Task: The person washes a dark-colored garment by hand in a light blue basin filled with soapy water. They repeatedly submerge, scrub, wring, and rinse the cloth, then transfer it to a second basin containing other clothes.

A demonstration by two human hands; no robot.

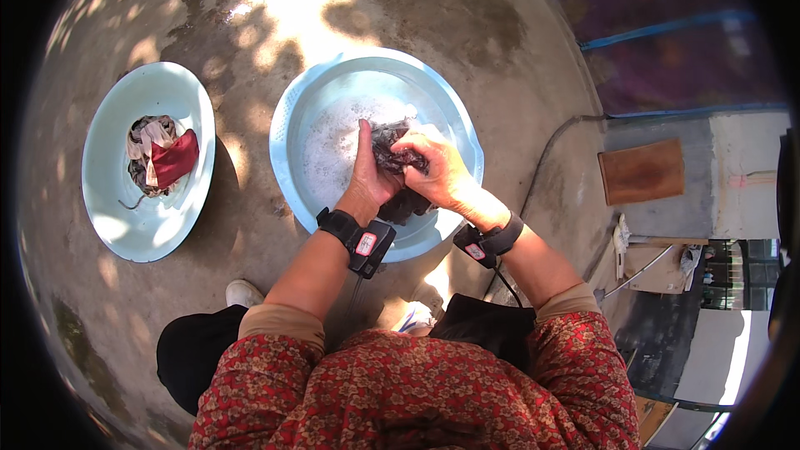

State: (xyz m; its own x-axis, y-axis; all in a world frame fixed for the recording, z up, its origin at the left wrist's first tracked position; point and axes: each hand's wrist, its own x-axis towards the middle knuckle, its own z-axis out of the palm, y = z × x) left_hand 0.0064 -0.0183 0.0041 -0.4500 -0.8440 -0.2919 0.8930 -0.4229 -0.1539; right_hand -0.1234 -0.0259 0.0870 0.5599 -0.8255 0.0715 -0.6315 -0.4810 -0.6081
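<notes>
Both my hands are over a light blue plastic basin (281,156) that holds sudsy water (331,144). Between them is a wet, dark, bunched cloth (390,140), and its lower end hangs down towards the basin's near side. My left hand (370,175) supports the cloth from the left, its thumb pointing up along the edge. With curled fingers, my right hand (437,165) grips the cloth from the right. White foam covers much of the water left of my hands. Part of the cloth is hidden behind my palms and fingers.
A pale enamel basin (103,181) on the left holds bunched cloths, one of them dark red (175,159). A dark hose (537,169) runs along the concrete floor (250,231) at right. A brown board (644,172) leans by the wall. My shoe (244,294) is below.
</notes>
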